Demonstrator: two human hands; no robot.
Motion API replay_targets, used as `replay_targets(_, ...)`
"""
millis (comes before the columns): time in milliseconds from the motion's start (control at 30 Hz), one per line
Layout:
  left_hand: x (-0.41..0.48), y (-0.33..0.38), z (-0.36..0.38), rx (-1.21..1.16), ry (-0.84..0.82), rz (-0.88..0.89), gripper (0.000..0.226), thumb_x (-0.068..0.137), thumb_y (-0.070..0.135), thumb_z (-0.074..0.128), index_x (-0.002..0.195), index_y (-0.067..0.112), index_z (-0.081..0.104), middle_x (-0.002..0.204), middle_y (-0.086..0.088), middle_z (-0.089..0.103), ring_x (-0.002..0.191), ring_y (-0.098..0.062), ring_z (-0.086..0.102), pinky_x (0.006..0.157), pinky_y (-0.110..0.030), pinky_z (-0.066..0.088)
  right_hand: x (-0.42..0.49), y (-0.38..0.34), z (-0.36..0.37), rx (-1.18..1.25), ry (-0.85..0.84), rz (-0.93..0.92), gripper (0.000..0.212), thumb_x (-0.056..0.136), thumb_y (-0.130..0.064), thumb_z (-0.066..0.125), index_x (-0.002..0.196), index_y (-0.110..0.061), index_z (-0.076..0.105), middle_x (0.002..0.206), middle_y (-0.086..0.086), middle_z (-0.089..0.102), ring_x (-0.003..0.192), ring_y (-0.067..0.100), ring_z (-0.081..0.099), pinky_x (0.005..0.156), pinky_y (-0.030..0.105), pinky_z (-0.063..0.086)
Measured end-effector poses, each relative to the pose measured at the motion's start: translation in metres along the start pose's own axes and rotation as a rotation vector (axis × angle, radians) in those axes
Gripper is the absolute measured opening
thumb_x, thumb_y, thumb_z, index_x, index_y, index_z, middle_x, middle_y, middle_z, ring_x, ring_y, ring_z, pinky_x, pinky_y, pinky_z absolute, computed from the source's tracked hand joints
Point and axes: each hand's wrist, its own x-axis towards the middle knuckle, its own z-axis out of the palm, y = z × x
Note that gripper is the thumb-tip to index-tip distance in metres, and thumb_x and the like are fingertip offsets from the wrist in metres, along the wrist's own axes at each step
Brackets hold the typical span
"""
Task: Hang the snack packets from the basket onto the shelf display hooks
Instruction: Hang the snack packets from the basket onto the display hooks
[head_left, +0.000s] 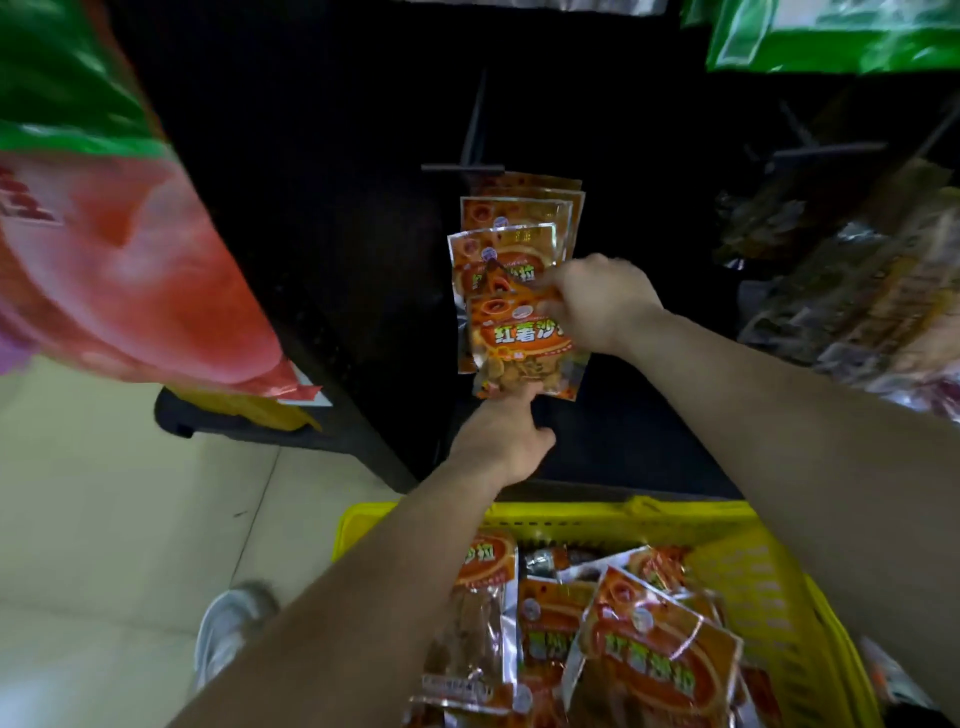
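An orange snack packet (524, 348) hangs in front of a row of matching packets (511, 228) on a dark display hook (462, 168). My right hand (597, 304) pinches the front packet at its upper right corner. My left hand (501, 439) reaches up from below, its fingertips touching the packet's bottom edge. The yellow basket (748, 577) sits low in front of me and holds several more orange packets (654, 649).
Large red and green bags (104, 234) hang close at the left. Green bags (831, 36) hang at the top right, and dark packets (857, 280) fill the hooks at the right. A shoe (234, 623) stands on the pale tiled floor.
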Motion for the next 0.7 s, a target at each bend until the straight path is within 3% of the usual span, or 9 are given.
replay_targets(133, 0.039, -0.008, 0.016, 0.059, 0.049, -0.049, 0.073, 0.093, 0.035, 0.06, 0.153, 0.043, 0.019, 0.158, 0.002, 0.033, 0.133, -0.024, 0.047, 0.106, -0.042, 0.045, 0.028, 0.005, 0.015, 0.048, 0.021, -0.019, 0.038, 0.1, -0.037, 0.055, 0.138, -0.033, 0.055, 0.13, 0.006, 0.063, 0.117, 0.026, 0.06, 0.095, 0.038, 0.048)
replay_targets(267, 0.065, -0.013, 0.018, 0.131, 0.071, -0.069, 0.08, 0.095, 0.033, 0.058, 0.154, 0.047, 0.006, 0.166, 0.003, 0.002, 0.14, -0.025, 0.04, 0.109, -0.041, 0.043, 0.048, 0.01, 0.025, 0.052, 0.089, -0.044, 0.039, 0.099, -0.035, 0.057, 0.138, -0.032, 0.055, 0.134, 0.003, 0.062, 0.123, 0.025, 0.057, 0.103, 0.039, 0.044)
replay_targets(467, 0.092, -0.014, 0.007, 0.188, 0.136, -0.09, 0.079, 0.097, 0.038, 0.054, 0.154, 0.048, -0.001, 0.159, 0.0, 0.028, 0.132, -0.025, 0.047, 0.094, -0.04, 0.049, 0.076, 0.016, 0.027, 0.109, 0.141, -0.036, 0.039, 0.097, -0.034, 0.059, 0.136, -0.027, 0.057, 0.13, 0.006, 0.063, 0.118, 0.026, 0.059, 0.094, 0.038, 0.051)
replay_targets(533, 0.095, -0.014, 0.004, 0.214, 0.138, -0.076, 0.078, 0.097, 0.038, 0.053, 0.154, 0.047, 0.001, 0.16, 0.002, 0.025, 0.133, -0.024, 0.045, 0.093, -0.039, 0.049, 0.08, 0.018, 0.028, 0.076, 0.157, -0.03, 0.042, 0.096, -0.035, 0.061, 0.136, -0.026, 0.055, 0.131, 0.007, 0.061, 0.121, 0.027, 0.056, 0.097, 0.041, 0.05)
replay_targets(700, 0.09, -0.014, 0.001, 0.169, 0.109, -0.076, 0.079, 0.097, 0.034, 0.052, 0.156, 0.043, 0.0, 0.165, 0.0, 0.009, 0.138, -0.025, 0.041, 0.101, -0.038, 0.046, 0.06, 0.036, 0.035, 0.088, 0.249, 0.07, 0.077, 0.086, -0.035, 0.07, 0.151, -0.022, 0.031, 0.146, 0.014, 0.042, 0.133, 0.036, 0.039, 0.105, 0.05, 0.04)
